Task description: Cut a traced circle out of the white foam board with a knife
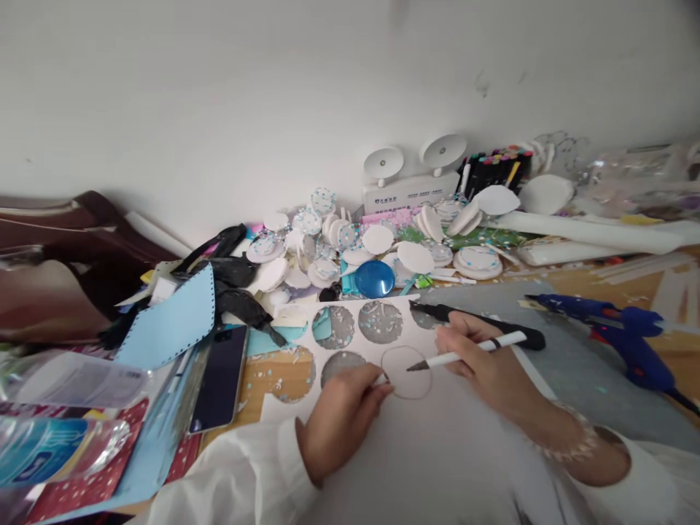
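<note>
Between the fingers of my right hand [481, 357] is a white marker [464, 351], uncapped, its dark tip pointing left over a circle outline [405, 394] drawn on the white sheet [437, 445]. My left hand [344, 415] pinches a small white marker cap [381, 378], mostly hidden by the fingers, just left of that circle. Several round holes are cut through the sheet's far part, and the grey mat [381, 323] shows through some. A black-handled cutting knife [492, 327] lies behind my right hand, across the sheet's edge.
White discs [377, 239], some beaded, crowd the back around a blue round lid [375, 278]. At right lies a blue glue gun [617, 321]. A phone [219, 379], light blue card [169, 317] and plastic bottle [60, 445] sit left. Black markers [495, 171] stand against the wall.
</note>
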A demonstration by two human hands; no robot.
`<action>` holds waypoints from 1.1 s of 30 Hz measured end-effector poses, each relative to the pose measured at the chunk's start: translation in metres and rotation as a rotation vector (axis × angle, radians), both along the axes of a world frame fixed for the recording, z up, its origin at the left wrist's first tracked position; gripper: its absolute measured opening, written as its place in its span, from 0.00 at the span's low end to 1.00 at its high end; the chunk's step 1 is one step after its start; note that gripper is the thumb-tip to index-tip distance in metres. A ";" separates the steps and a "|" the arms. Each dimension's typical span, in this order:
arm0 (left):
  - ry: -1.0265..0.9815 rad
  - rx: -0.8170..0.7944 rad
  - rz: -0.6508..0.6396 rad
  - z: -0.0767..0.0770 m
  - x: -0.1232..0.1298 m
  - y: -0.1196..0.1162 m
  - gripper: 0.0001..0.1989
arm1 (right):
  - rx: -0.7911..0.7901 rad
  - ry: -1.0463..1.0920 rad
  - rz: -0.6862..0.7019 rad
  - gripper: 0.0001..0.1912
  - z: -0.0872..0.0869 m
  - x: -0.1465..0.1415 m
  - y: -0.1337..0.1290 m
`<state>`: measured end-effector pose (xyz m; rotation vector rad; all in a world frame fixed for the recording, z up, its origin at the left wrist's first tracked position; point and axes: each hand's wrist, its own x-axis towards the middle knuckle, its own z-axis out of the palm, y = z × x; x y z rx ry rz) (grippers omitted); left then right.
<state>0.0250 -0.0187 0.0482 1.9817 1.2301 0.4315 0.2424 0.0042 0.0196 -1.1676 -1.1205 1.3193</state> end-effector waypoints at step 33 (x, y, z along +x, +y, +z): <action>-0.429 -0.652 -0.136 0.001 0.016 0.001 0.24 | 0.135 -0.088 0.338 0.25 -0.014 -0.009 -0.009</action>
